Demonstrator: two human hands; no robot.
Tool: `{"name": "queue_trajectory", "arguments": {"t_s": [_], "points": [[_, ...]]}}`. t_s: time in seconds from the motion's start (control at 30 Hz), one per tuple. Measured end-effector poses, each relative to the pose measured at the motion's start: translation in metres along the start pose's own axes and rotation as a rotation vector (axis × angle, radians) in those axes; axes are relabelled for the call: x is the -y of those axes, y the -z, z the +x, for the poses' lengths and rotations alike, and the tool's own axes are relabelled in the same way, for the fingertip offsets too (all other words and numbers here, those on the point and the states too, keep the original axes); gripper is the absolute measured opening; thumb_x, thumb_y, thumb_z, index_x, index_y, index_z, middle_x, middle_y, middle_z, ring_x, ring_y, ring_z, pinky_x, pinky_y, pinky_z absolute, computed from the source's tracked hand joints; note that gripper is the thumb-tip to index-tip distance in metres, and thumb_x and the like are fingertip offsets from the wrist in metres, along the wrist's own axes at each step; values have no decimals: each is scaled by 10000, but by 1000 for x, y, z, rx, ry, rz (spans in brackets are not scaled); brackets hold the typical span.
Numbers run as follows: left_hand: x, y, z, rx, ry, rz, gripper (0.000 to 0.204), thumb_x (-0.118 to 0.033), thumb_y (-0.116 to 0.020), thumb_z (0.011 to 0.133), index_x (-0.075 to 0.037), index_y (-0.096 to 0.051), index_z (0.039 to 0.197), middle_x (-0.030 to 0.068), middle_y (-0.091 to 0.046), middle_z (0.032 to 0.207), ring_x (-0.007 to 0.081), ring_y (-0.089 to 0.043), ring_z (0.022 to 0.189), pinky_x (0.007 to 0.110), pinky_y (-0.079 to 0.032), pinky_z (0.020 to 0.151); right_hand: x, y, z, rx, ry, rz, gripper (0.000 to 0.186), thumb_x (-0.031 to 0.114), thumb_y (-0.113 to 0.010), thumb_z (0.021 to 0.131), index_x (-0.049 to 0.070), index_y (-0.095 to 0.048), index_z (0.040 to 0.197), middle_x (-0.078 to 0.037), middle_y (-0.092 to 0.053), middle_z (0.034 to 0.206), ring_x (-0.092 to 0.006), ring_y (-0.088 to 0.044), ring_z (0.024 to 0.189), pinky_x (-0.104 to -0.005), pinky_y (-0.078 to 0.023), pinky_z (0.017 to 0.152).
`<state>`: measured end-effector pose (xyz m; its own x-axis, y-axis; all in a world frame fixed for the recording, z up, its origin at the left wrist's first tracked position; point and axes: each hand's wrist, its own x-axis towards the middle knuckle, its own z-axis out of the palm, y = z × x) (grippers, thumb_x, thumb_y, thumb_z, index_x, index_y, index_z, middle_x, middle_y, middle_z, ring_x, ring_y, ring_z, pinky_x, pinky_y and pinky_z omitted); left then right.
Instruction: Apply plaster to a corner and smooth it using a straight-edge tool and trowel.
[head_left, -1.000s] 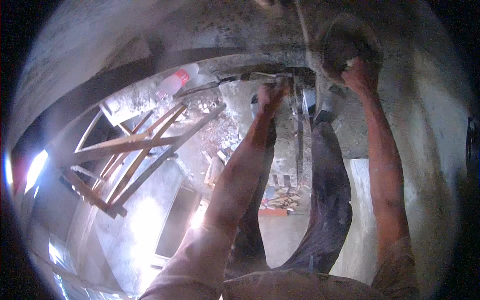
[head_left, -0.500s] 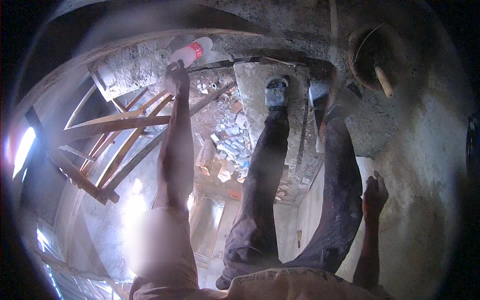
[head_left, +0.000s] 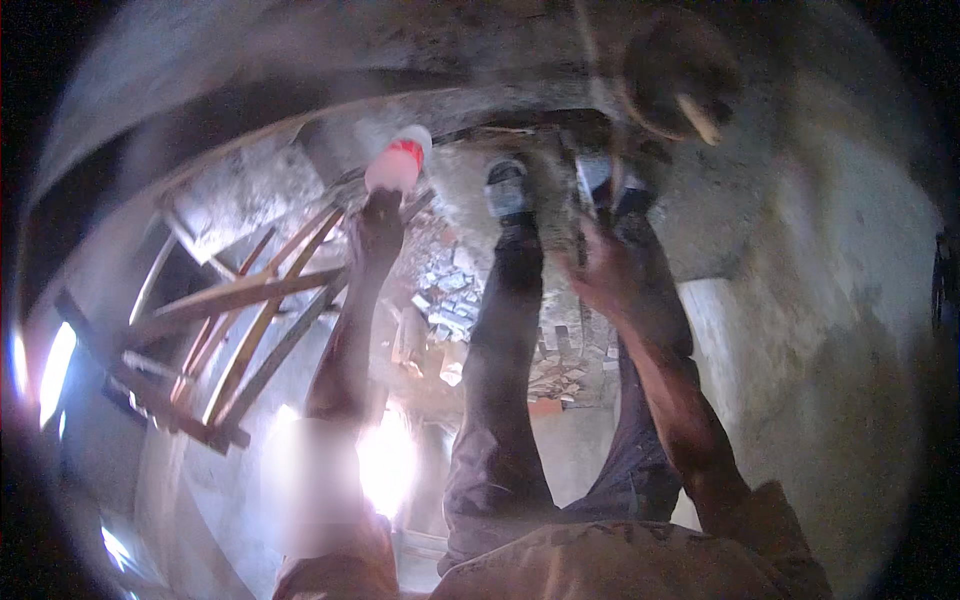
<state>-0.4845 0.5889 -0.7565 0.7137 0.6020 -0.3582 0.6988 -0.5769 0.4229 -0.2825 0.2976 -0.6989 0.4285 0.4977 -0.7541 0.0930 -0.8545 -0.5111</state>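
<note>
My left hand (head_left: 380, 215) is closed round the lower part of a clear plastic bottle (head_left: 392, 172) with a red label, held out ahead at the left. The bottle leans a little to the right, and its far end is pale. In front of my right shin is my right hand (head_left: 607, 270), empty, its fingers stretched out and apart though slightly blurred. My left shoe (head_left: 507, 190) and right shoe (head_left: 594, 172) stand on a grey, dusty surface.
A wooden frame of crossed bars (head_left: 240, 300) stands at the left beside a whitish slab (head_left: 235, 205). Far below, rubble and broken pieces (head_left: 450, 300) lie on the floor. A round dark basin (head_left: 650, 85) with a wooden handle (head_left: 700, 118) is at the far right. A rough wall (head_left: 790, 330) rises on the right.
My right hand has swung from beside my right thigh up and inward, in front of my shin. The bottle, still in my left hand, is now more upright. The whole view has shifted.
</note>
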Motion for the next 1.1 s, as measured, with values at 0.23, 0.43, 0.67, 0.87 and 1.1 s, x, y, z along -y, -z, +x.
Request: {"name": "queue_trajectory", "arguments": {"t_s": [0.23, 0.43, 0.67, 0.87, 1.1], "points": [[-127, 33, 14, 356, -684, -210, 96, -98, -589, 910, -55, -641, 978, 194, -643, 796, 384, -648, 724, 414, -518, 582, 12, -11, 25, -193, 354, 75, 1029, 388, -857, 661, 13, -302, 1442, -267, -435, 1371, -430, -417, 1285, -495, -344, 1076], [-251, 21, 59, 770, -743, -52, 171, -188, -595, 925, -65, -594, 1043, 150, -618, 712, 340, -643, 658, 435, -498, 559, 0, 52, 12, -296, 360, 334, 854, 346, -861, 688, 40, -418, 1350, -196, -537, 1258, -335, -535, 1182, -441, -438, 986], [-302, -42, 101, 310, -955, -283, 219, -162, -651, 873, -64, -631, 1068, 189, -694, 845, 330, -700, 766, 433, -550, 678, -79, 43, 77, -456, 250, 486, 571, 241, -824, 723, 46, -572, 1197, -91, -642, 1121, -190, -612, 1066, -335, -506, 931], [-315, -51, 106, 479, -252, -324, 465, -236, -756, 811, -44, -561, 1187, 180, -684, 1053, 309, -684, 957, 409, -550, 783, -43, 71, 79, -215, 14, 719, 648, 281, -832, 719, 28, -550, 1244, -111, -669, 1136, -194, -633, 1074, -348, -525, 899], [-286, -87, 100, 727, -29, -640, 512, -305, -763, 839, -54, -579, 1246, 137, -663, 1165, 218, -633, 1071, 378, -506, 910, -69, 40, 80, -183, 83, 1089, 651, 227, -847, 729, 25, -538, 1265, -94, -649, 1172, -184, -625, 1068, -353, -519, 915]]}}
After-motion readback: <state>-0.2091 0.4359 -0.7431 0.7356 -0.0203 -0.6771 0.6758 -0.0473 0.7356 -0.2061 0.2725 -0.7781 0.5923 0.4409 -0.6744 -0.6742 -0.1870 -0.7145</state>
